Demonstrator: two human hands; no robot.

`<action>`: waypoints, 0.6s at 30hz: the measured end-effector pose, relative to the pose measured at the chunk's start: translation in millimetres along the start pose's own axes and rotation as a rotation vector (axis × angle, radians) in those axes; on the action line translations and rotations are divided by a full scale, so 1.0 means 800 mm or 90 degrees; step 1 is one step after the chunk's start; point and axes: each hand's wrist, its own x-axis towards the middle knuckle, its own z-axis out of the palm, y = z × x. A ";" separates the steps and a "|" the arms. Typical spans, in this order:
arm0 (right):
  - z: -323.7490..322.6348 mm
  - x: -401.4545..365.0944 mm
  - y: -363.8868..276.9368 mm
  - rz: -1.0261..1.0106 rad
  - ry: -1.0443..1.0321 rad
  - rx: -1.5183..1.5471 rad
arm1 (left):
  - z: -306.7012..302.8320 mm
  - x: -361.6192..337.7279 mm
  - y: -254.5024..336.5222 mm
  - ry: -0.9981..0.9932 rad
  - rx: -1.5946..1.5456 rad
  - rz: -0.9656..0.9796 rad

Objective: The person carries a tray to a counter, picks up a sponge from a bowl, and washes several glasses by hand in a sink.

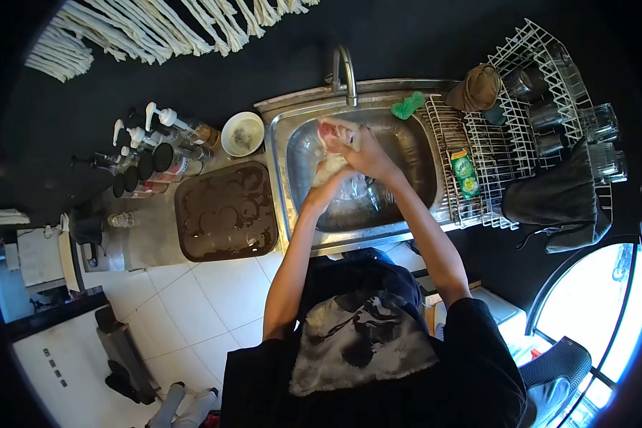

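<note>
Bundle, pale with a pinkish edge, is held over the back of the sink, just below the tap; I cannot tell what it is made of. From my remote seat I see the scene from above, with the person's dark shirt at the bottom of the frame and both bare arms reaching up into the basin.

Right hand is wrapped over the bundle, fingers curled around it. Left hand comes up from below and presses against the bundle's lower part; its fingers are hidden by the right hand, so I cannot tell whether it grips. The two hands touch each other.

Crumpled clear plastic lies on the basin floor beneath the hands. A green sponge sits on the sink's back right corner. To the right, a white wire rack holds a green packet, glasses and a dark cloth.

To the left, a brown tray lies on the counter just beside the sink, with a white bowl behind it and a cluster of pump bottles further left
</note>
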 end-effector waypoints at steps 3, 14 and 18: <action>-0.010 -0.005 0.019 0.031 0.001 0.124 | 0.015 -0.023 0.019 0.026 -0.404 -0.041; 0.059 -0.070 -0.029 -0.127 0.306 -0.054 | 0.042 0.001 0.058 0.262 -0.552 0.101; 0.051 -0.074 -0.047 -0.104 0.336 -0.156 | 0.054 -0.004 0.080 0.256 -0.542 0.075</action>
